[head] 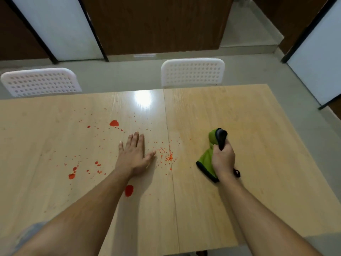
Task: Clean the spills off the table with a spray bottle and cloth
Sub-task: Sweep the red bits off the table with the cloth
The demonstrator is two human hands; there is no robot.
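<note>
Green cloth (207, 160) bunched under the right hand (223, 159), fingers curled round it and round a dark handle (221, 138) that sticks up past the knuckles. Probably the spray bottle's head, but the body is hidden by cloth and hand, so cannot confirm. Cloth rests on the wooden table (267, 163), trailing down-left of the grip, dark hem nearest the wrist.

Left hand (135, 157) lies flat on the table, fingers straight and spread, holding nothing, well to the left of the grip.

Red spills (114, 123) all sit left of the grip: fine orange-red specks (168, 157) nearest, just past the table seam; bigger blobs beyond the left hand and one beside the left forearm.

Step in hand, by my read: start wiping the spill zone. To do it well, move the cloth left across the seam, flatten it out instead of keeping it wadded, sweep specks inward so they do not scatter. Wet the big blobs first. Lift the left hand clear so it does not smear.
</note>
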